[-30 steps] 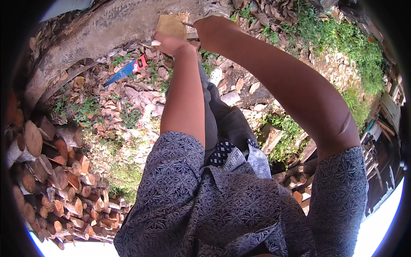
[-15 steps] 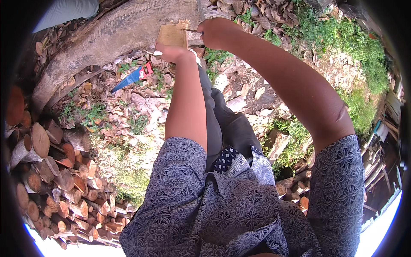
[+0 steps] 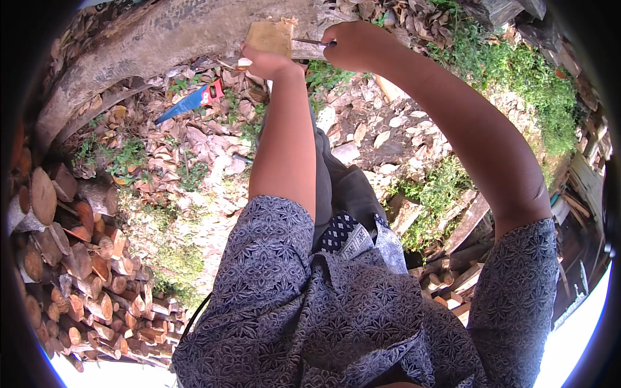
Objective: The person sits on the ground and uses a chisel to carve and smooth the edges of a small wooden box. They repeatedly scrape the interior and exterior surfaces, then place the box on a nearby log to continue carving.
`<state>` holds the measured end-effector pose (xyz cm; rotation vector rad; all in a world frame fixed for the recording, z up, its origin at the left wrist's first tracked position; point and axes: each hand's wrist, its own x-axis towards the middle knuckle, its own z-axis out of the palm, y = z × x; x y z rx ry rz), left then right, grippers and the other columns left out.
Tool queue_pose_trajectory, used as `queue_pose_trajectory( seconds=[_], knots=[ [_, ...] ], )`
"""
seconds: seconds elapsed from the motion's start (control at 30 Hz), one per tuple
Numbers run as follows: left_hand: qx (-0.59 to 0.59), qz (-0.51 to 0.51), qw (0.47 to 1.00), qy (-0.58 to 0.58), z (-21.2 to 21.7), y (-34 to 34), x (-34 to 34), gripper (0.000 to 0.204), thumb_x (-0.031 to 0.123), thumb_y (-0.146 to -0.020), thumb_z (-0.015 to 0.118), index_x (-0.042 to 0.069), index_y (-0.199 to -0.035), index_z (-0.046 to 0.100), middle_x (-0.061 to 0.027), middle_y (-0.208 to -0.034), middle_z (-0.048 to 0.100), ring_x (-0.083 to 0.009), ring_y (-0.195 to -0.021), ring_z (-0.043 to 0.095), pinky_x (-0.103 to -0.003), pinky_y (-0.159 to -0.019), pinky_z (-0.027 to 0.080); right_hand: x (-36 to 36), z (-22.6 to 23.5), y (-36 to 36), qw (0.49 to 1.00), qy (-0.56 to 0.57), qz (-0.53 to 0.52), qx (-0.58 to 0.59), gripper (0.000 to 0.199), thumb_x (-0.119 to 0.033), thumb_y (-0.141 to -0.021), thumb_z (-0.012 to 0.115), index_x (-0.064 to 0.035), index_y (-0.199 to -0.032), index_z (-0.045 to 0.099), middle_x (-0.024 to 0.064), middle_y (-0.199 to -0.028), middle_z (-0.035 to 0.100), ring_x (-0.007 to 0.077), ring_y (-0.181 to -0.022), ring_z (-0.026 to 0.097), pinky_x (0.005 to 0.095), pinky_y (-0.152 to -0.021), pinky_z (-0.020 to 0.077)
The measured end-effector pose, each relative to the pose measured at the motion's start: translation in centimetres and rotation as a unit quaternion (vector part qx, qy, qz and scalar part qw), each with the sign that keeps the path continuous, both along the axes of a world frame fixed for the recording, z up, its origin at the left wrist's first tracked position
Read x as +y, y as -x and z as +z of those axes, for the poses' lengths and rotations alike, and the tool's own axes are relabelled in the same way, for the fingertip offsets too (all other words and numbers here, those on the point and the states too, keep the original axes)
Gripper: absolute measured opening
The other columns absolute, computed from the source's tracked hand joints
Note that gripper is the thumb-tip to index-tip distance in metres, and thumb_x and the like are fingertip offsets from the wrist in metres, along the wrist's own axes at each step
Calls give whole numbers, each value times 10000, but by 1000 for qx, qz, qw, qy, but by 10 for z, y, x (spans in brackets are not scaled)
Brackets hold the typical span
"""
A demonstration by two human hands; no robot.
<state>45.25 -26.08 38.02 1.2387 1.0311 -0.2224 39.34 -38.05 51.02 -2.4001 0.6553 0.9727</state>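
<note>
Log (image 3: 162, 45) blocks ahead; open leaf ground (image 3: 194, 161) left, woodpile (image 3: 71, 258) beyond.

Left hand (image 3: 265, 63) gripping pale wood block (image 3: 269, 37) on log (image 3: 162, 45), right hand (image 3: 354, 45) holding thin tool (image 3: 310, 42), blue saw (image 3: 191, 101) on leaves.

Pale, freshly cut wooden block (image 3: 268, 37), matt and fibrous at its torn edge. Grey fallen trunk (image 3: 149, 48), rough bark. Thin metal tool shaft (image 3: 309, 42), dull. Handsaw (image 3: 191, 102) with glossy blue blade cover and red plastic handle. Stacked firewood (image 3: 71, 258), rough-sawn ends. Patterned cloth sleeves (image 3: 272, 258), matt.
</note>
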Motion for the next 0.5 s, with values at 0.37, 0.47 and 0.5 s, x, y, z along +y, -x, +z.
queue_pose_trajectory(
  seconds=[0.37, 0.47, 0.5],
  knots=[
    [25, 10, 1000, -10, 21, 0, -5, 696, 492, -908, 491, -28, -1366, 424, -238, -1352, 533, -383, -1146, 588, -517, -949, 511, 2, 2, -2, 999, -22, -3, -23, 385, -284, -877, 570, -147, -1209, 709, 106, -934, 756, 244, -748, 739, 379, -788, 589],
    [23, -2, 1000, -19, 17, 1, -4, 707, 496, -904, 489, -17, -1386, 425, -226, -1363, 531, -376, -1149, 587, -511, -949, 503, 1, -24, 0, 997, -19, -21, -76, 376, -260, -874, 575, -131, -1199, 711, 109, -904, 752, 228, -701, 734, 371, -741, 594],
    [5, -5, 1000, -1, 13, 2, -1, 738, 520, -912, 497, -43, -1385, 431, -231, -1375, 525, -375, -1173, 574, -513, -976, 480, 2, -19, -7, 998, -34, -20, -39, 377, -258, -873, 577, -126, -1200, 710, 113, -907, 751, 229, -696, 733, 373, -729, 594]
  ],
)
